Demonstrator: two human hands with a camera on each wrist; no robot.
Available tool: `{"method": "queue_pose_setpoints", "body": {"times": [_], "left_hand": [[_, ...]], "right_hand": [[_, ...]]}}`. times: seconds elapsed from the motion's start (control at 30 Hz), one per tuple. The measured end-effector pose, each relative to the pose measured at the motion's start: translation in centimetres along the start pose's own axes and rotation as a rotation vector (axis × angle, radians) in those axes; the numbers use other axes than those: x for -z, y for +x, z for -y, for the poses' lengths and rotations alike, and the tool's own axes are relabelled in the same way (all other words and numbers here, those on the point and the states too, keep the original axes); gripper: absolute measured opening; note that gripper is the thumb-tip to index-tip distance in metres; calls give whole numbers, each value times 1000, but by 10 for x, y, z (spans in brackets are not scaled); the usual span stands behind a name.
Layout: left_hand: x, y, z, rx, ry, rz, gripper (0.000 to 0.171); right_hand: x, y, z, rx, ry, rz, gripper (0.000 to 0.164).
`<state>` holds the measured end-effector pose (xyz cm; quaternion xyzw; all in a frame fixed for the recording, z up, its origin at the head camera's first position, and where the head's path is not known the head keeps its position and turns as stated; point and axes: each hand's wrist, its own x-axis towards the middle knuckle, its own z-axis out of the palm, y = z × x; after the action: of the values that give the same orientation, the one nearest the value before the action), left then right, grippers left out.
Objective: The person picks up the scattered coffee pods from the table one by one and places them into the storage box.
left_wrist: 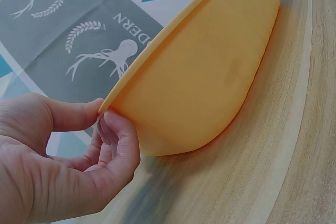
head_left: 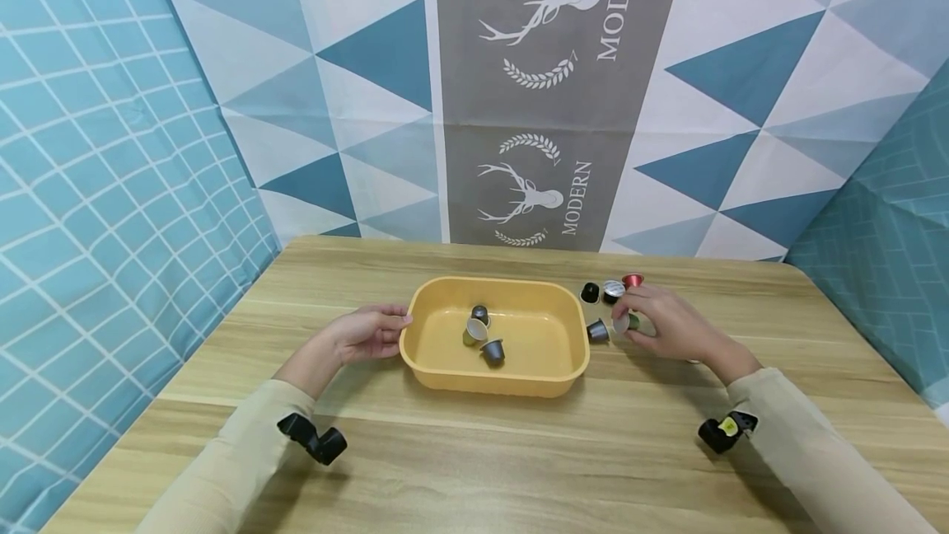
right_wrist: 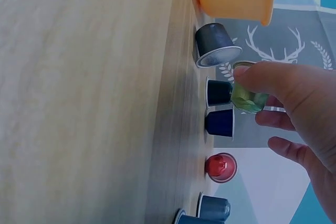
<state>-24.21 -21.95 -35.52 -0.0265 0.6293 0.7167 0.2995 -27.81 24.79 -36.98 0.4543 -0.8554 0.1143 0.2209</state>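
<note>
My left hand (head_left: 371,332) pinches the left rim of a yellow plastic tub (head_left: 552,344) between thumb and fingers, which the left wrist view shows close up. Inside the tub lie a dark coffee capsule (head_left: 479,314), a green one with its pale lid showing (head_left: 477,329) and a grey one (head_left: 493,352). To the right of the tub, my right hand (head_left: 670,324) holds a green coffee capsule (right_wrist: 249,98) between thumb and fingertips, apart from the tabletop. Between that hand and the tub, a grey capsule (head_left: 597,331) lies on the table.
Behind the right hand are a black capsule (head_left: 590,292), a dark capsule with a silver lid (head_left: 613,291) and a red capsule (head_left: 633,279). Blue capsules (right_wrist: 214,207) show low in the right wrist view. A patterned cloth backdrop (head_left: 356,147) rises behind the wooden table (head_left: 474,460).
</note>
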Motion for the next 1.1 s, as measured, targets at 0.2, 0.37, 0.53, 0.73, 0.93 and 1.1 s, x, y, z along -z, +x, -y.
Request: {"method": "queue_pose_setpoints", "body": {"times": [0.2,0.37,0.53,0.73,0.93,1.1], "left_hand": [[1,0,0,-7,21,-8,13],[0,-1,-1,-6,12,-15,16],[0,-1,0,-6,12,-17,16],[1,-1,0,-7,10,-13,13],[2,0,1,-10,1,-4,10],[2,0,1,-11,-1,-1,12]], "right_hand": [[2,4,2,0,-12,-4,31],[3,7,2,-9,-14,0,30],[5,11,3,4,-8,-5,31],[7,14,4,11,-8,-8,30],[9,17,8,-7,-12,12,28],[11,20,11,-15,-14,23,27]]}}
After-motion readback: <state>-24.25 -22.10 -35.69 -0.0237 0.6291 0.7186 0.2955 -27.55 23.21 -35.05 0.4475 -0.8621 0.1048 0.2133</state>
